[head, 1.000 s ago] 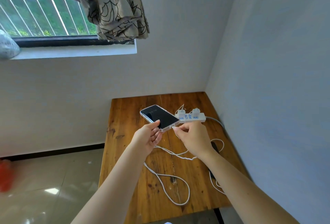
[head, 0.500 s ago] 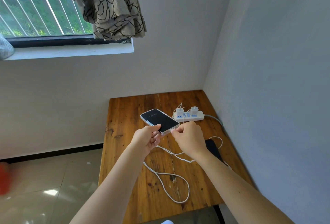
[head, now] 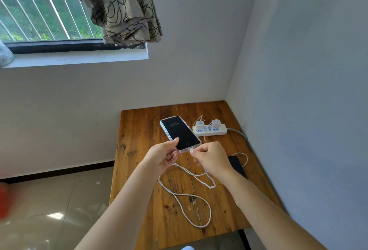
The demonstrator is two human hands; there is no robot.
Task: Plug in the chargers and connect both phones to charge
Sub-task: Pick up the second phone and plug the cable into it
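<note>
- Left hand (head: 165, 155) has the phone (head: 180, 133) by its near left corner, thumb on top of the glass and the other fingers tucked underneath, so it's pinched shut on it. The phone is held up off the table, screen facing up and lit, showing 08:18.
- Phone sits in a clear case, tilted so the far end points toward the window wall.
- Right hand (head: 212, 160) is pinched closed on the white plug at the end of a white cable (head: 199, 196), right up against the phone's bottom edge. Can't really tell from this angle if the plug is seated in the port or only touching it, since the fingertips cover that spot.
- That cable trails down from the right hand and loops around on the wooden table (head: 139, 150), with a big loop near the front edge.
- White power strip (head: 211, 130) lies near the back right corner of the table, just past the phone. Two white charger bricks are plugged into it: left charger (head: 199, 125) and right charger (head: 215, 123), each with a thin white lead coming off.
- Second phone (head: 238, 165) is dark and lying flat on the table, just right of the right wrist, which partly hides it. A white lead curls around just beside its far end.
- Table is shoved into the corner of two pale walls, with a patterned curtain (head: 123, 8) hanging by the window up left.
</note>
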